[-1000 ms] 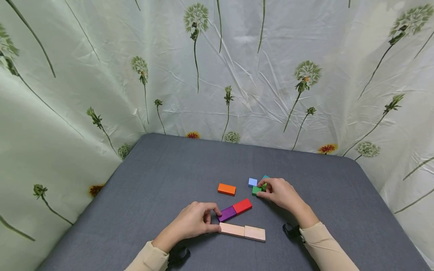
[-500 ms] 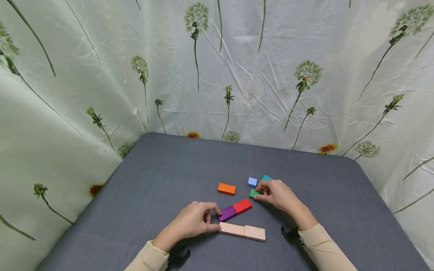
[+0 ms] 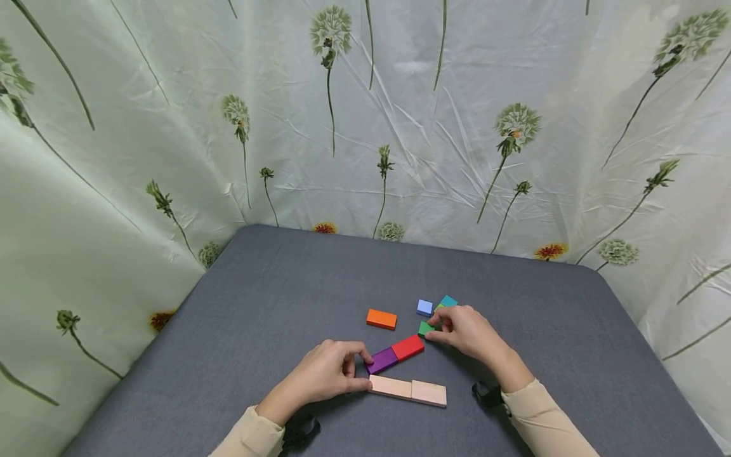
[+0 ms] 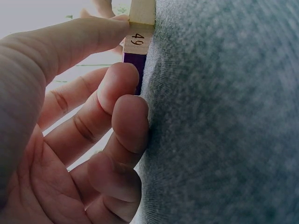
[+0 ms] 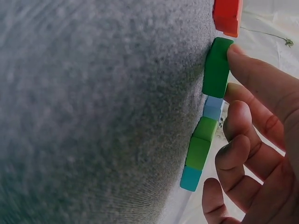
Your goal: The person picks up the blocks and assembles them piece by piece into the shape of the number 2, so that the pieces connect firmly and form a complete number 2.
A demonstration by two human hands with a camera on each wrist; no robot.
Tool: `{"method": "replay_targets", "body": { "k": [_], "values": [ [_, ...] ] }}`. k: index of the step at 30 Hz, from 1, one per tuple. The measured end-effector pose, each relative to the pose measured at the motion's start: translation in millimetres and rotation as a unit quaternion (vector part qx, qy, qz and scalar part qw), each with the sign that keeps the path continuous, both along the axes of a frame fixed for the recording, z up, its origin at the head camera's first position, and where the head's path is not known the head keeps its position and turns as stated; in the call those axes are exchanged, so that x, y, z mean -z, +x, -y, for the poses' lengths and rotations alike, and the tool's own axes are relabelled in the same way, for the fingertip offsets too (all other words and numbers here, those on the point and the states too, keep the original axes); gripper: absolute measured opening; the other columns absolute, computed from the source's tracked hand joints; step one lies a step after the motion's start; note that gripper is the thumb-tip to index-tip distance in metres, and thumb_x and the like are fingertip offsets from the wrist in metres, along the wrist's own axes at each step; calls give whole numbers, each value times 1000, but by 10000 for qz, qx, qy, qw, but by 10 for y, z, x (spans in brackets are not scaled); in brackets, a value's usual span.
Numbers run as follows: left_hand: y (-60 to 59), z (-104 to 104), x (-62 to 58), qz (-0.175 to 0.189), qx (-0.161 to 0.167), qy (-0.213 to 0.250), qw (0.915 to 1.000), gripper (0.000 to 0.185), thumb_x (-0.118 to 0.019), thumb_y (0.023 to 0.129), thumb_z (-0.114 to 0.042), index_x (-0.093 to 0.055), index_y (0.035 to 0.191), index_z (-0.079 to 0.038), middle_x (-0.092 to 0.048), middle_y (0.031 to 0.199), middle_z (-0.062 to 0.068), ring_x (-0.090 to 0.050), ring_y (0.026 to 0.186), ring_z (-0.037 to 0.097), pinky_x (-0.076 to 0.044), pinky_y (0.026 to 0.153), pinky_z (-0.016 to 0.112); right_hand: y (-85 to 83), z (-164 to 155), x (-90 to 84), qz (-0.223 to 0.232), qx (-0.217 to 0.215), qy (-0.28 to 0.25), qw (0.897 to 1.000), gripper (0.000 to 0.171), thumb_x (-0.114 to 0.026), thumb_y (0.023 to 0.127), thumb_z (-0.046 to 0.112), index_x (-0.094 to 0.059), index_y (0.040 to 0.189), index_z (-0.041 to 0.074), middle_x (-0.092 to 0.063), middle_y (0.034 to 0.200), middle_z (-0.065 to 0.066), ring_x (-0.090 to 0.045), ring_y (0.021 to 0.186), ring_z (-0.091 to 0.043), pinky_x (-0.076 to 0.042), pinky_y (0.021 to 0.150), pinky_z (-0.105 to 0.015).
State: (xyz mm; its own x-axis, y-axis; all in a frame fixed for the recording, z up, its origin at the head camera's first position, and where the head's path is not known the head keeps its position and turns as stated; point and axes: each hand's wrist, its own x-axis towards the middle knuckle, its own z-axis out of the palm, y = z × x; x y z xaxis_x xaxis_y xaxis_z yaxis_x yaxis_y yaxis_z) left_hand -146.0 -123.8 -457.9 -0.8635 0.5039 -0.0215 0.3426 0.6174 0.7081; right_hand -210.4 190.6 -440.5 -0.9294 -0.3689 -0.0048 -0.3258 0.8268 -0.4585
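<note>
My left hand (image 3: 334,373) rests on the grey table (image 3: 274,298) with curled fingers. Its forefinger touches the left end of the purple block (image 3: 382,360), and its thumb presses the end of a pale wooden block (image 3: 391,386). In the left wrist view that pale block (image 4: 138,35) bears the number 49, just above the purple block (image 4: 136,70). A red block (image 3: 408,347) adjoins the purple one. My right hand (image 3: 465,330) pinches a dark green block (image 3: 425,328) close to the red block's far end. The right wrist view has the thumb on this green block (image 5: 217,67).
An orange block (image 3: 381,318), a light blue block (image 3: 424,307) and a teal block (image 3: 448,301) lie beyond the hands. A lighter green block (image 5: 201,142) lies between the blue and teal ones. A second pale block (image 3: 429,393) adjoins the first. A flowered cloth (image 3: 365,127) surrounds the table.
My right hand has drawn the dark green block nearer and leftward, from beside the teal block to the red block's end. The left hand has stayed put.
</note>
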Motion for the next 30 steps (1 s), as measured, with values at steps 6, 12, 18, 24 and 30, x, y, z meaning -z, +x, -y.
{"method": "replay_targets", "body": {
  "k": [6, 12, 18, 24, 30],
  "values": [
    [0, 0, 4, -54, 5, 21, 10000, 29, -94, 84, -31, -76, 106, -22, -55, 62, -16, -45, 54, -3, -32, 53, 21, 13, -3, 7, -78, -80, -18, 9999, 17, -87, 92, 28, -81, 102, 15, -52, 70, 9, -45, 64, -4, -33, 59, -22],
    [-1, 3, 6, -41, 7, 51, 10000, 29, -94, 84, -31, -76, 106, -22, -55, 62, -16, -45, 54, -3, -33, 53, 21, 28, -22, -5, -78, -139, -2, 9999, 19, -86, 92, 29, -80, 104, 15, -51, 70, 9, -45, 65, -4, -32, 59, -23],
    [-4, 0, 5, -46, 25, 36, 10000, 29, -94, 84, -30, -76, 106, -21, -55, 62, -16, -45, 54, -3, -32, 53, 21, 50, -57, -24, 89, -173, -34, 9998, 22, -87, 92, 26, -79, 108, 14, -51, 70, 9, -45, 64, -4, -33, 59, -23],
    [-8, 2, 7, 14, 23, 49, 10000, 29, -93, 85, -30, -76, 107, -21, -55, 62, -16, -45, 54, -2, -33, 53, 21, 63, -74, -42, 184, -121, -54, 9997, 23, -86, 92, 23, -79, 110, 12, -51, 71, 8, -46, 64, -5, -34, 60, -23],
    [-8, 8, 15, -38, 38, 63, 10000, 29, -93, 85, -30, -76, 107, -22, -55, 62, -17, -45, 55, -3, -33, 54, 20, 62, -70, -16, 104, -123, -10, 9999, 22, -87, 92, 24, -79, 108, 12, -52, 71, 8, -45, 64, -5, -34, 60, -23]
  ]
}}
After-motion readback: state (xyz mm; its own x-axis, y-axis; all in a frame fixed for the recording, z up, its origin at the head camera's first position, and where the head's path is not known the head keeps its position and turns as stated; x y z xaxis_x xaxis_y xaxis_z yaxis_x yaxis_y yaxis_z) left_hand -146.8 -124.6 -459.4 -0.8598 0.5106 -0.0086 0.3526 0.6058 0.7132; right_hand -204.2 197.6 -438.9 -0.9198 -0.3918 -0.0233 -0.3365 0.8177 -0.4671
